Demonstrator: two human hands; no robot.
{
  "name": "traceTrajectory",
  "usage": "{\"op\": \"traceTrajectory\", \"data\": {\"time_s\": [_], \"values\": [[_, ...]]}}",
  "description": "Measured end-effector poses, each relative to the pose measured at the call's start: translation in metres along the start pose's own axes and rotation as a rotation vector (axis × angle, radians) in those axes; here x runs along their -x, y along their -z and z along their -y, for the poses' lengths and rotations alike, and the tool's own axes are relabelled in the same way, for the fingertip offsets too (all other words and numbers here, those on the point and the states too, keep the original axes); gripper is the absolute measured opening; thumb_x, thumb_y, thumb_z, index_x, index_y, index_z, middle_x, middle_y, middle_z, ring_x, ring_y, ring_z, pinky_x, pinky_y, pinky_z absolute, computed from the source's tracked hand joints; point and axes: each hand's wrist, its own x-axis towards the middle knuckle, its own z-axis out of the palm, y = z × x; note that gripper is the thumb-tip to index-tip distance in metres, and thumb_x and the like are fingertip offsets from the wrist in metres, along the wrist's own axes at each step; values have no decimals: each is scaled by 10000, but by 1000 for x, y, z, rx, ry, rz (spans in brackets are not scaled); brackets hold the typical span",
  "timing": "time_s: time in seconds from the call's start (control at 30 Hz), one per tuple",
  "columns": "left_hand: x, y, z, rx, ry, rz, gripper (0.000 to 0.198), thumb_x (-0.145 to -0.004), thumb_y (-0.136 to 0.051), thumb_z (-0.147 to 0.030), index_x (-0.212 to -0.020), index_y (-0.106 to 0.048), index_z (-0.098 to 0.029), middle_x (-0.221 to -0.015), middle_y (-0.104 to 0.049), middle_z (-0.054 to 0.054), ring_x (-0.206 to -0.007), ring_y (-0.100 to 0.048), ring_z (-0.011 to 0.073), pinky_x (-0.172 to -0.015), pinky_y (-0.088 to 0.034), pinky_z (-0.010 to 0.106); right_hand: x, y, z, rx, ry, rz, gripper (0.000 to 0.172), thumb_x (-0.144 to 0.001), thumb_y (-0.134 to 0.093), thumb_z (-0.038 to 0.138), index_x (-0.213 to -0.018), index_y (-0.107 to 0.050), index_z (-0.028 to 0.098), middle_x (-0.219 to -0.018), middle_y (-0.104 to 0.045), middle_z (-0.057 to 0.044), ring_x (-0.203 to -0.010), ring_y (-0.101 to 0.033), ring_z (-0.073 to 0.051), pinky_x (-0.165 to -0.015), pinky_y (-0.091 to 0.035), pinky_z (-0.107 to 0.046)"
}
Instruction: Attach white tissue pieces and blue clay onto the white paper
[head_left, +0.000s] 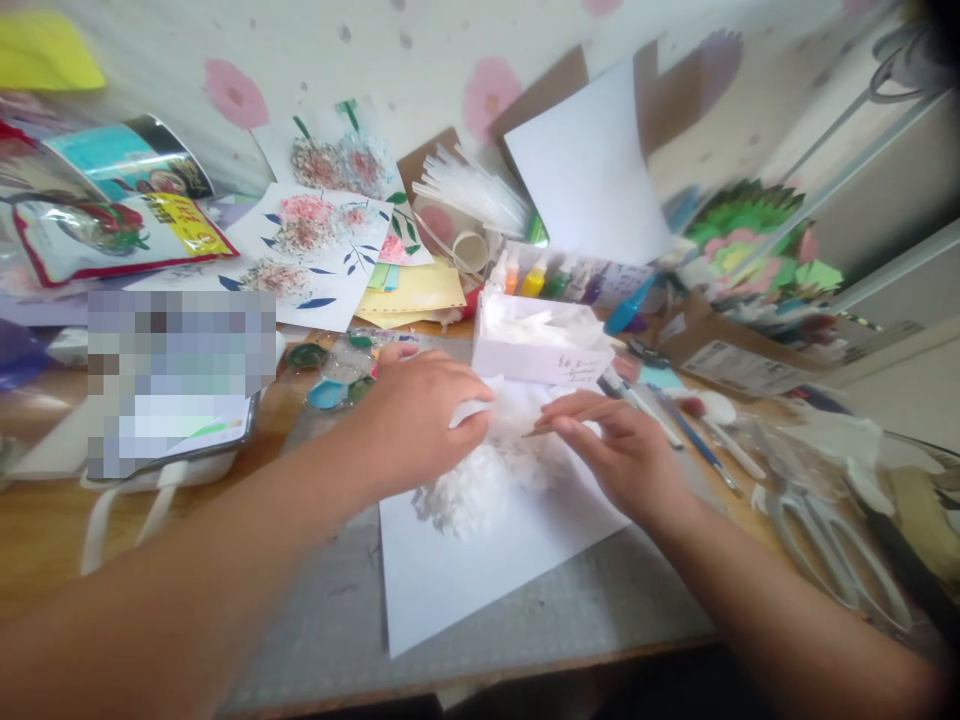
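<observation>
My left hand (427, 410) hovers over the paper with thumb and forefinger curved and their tips apart. White shows between them; I cannot tell whether it is a loose piece or the sheet behind. A thin brown pointed stick (536, 432) is pinched in my right hand (619, 440), its tip over the white tufts. Below the hands, a fluffy white paper flower (459, 492) lies on a white sheet (465, 590). A second, flatter white cluster (529, 465) sits beside it, partly covered. Just behind stands a white box (540, 362) filled with white pieces.
A grey mat (315, 600) lies under the sheet. Scissors (832, 550), brushes (697, 440) and a cardboard box (727, 350) are on the right. On the left are a phone (180, 400) and a paint palette (330, 370). Paint bottles (534, 282) and flower pictures (322, 250) stand behind.
</observation>
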Motion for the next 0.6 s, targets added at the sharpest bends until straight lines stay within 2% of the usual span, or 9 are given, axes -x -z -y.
{"op": "traceTrajectory", "data": {"time_s": [0.23,0.4,0.6], "values": [[0,-3,-1,-19,-56,-1,239,-848,-460,-281,-854,-697,-254,-887,-709,-11,-886,-600,210,-923,-273,451,-10,-11,3,78,6,112,117,-837,-607,231,-743,-677,230,-834,-723,-19,-793,-657,-178,-752,-483,-340],[1,-3,-3,-5,-45,8,233,-829,-461,-266,-816,-692,-235,-760,-685,-5,-818,-592,192,-900,-307,413,-12,-3,2,97,12,165,159,-849,-586,256,-715,-660,217,-824,-717,-30,-803,-649,-187,-787,-462,-365],[1,-3,-5,21,-78,30,230,-833,-458,-255,-775,-677,-217,-719,-662,3,-798,-584,189,-864,-339,372,-13,5,2,66,29,218,168,-854,-590,272,-721,-682,228,-796,-707,-25,-850,-645,-193,-812,-460,-367]]}}
